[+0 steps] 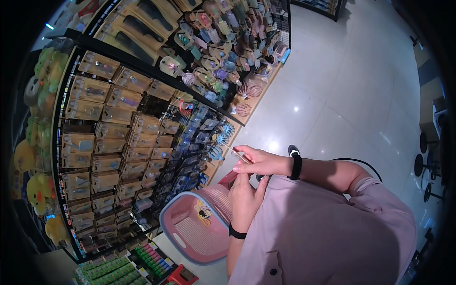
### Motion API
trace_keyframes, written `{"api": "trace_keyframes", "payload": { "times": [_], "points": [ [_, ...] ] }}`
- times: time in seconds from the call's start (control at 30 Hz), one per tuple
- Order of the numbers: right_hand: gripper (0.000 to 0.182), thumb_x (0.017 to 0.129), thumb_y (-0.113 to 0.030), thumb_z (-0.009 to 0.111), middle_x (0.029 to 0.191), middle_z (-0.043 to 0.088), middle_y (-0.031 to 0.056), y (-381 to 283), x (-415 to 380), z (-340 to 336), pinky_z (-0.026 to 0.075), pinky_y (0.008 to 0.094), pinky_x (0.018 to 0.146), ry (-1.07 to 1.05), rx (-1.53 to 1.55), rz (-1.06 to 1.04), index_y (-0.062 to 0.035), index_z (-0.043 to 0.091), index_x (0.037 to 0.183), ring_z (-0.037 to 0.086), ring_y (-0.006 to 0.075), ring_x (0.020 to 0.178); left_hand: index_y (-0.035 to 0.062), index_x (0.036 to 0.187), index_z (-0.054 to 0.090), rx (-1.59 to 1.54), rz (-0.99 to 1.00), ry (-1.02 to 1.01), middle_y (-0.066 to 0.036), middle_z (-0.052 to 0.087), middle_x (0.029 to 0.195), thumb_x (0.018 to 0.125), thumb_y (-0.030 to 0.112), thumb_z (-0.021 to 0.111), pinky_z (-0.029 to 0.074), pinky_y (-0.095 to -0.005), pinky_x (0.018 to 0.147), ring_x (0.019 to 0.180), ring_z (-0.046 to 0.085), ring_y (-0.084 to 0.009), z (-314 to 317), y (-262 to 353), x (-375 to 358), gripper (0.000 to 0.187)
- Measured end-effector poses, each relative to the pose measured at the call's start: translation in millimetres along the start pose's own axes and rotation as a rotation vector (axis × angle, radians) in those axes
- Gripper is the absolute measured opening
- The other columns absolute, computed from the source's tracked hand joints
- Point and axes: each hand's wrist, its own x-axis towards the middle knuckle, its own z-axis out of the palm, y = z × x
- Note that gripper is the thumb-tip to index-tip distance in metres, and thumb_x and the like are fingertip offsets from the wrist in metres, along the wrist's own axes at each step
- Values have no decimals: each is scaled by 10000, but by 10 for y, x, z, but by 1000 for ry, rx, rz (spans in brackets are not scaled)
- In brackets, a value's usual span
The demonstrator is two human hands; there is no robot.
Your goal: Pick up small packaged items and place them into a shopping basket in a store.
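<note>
My right hand [261,162], with a black band at the wrist, is closed around a thin, pale, narrow item [237,154], seen nearly edge-on. Just below it, my left hand [244,199] has its fingers stretched up to the right hand's fingertips and its thumb apart. A pink basket [183,249] with a grey-blue rim is beside my left forearm. Inside it lies a small yellow-and-black packaged item [203,216]. Part of a red thing [228,179] shows behind my left fingers; I cannot tell what it is.
A tall rack of carded goods [114,123] fills the left side. Combs [147,28] and hair accessories [213,57] hang further up. Plush ducks [40,190] line the far left. Green packs [107,270] and a red stool [183,275] are low down; pale tiled floor [332,95] extends right.
</note>
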Motion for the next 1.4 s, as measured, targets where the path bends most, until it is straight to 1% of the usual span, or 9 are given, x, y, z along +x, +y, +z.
{"api": "trace_keyframes", "payload": {
  "times": [0.17,0.27,0.37,0.53,0.77,0.87,0.97,1.07,1.4],
  "points": [
    [884,948,-336,708,1255,569,142,-6,-42,36,469,314,987,47,-47,-59,25,165,1545,546,163,1166,-84,1300,495,-17,-29,-37,-194,694,918,865,237,725,535,-435,670,759,675,-376,16,12,-14,588],
    [1040,905,-457,730,1418,466,263,-2,-40,21,426,345,1065,44,-1,-69,80,104,1538,494,277,1307,-73,1293,493,-60,-71,-97,-197,699,906,868,191,696,535,-428,657,752,678,-372,6,-6,-27,540],
    [1010,912,-404,738,1426,465,249,11,-20,21,417,347,1075,16,60,-81,80,106,1533,498,268,1303,-68,1247,499,-95,-68,-97,-212,692,889,874,168,673,534,-436,657,739,675,-374,26,-112,-49,474],
    [750,945,-296,711,1334,563,205,142,88,1,479,341,1000,65,53,-140,64,295,1454,572,210,1212,-73,1219,491,-345,-154,-100,-236,687,910,919,114,616,537,-414,675,760,690,-345,-15,-184,-80,375],
    [230,1013,-128,590,1073,699,129,6,30,-24,554,283,810,21,159,-8,38,547,1166,673,114,959,-46,1311,489,-978,-294,-63,-102,701,1095,1031,60,485,507,-260,787,974,675,-137,164,-609,-231,300],
    [248,1021,-138,574,1100,695,119,52,49,-44,571,289,800,4,69,-32,31,529,1197,687,146,966,-43,1323,493,-1123,-370,-76,-106,675,1196,1045,77,481,494,-228,833,1014,663,-112,111,-608,-241,302],
    [296,1014,-158,578,1134,685,151,-82,-6,-26,574,304,823,-56,201,44,41,517,1225,689,172,989,-57,1349,487,-1149,-440,-98,-124,658,1219,1043,72,483,507,-307,954,1039,668,-180,81,-607,-259,333],
    [295,993,-196,616,1107,690,136,-64,20,-4,534,272,839,-59,286,28,46,543,1147,674,139,970,-48,1330,501,-1136,-378,-89,-122,671,1196,1047,92,479,507,-287,925,1020,675,-164,137,-692,-287,316],
    [379,1004,-164,586,1221,647,165,-82,15,13,512,344,972,-120,289,24,60,476,1290,652,202,1099,-29,1276,552,-1126,-351,8,-104,697,1091,1079,187,418,492,-271,841,936,650,-129,126,-714,-298,322]
  ]
}}
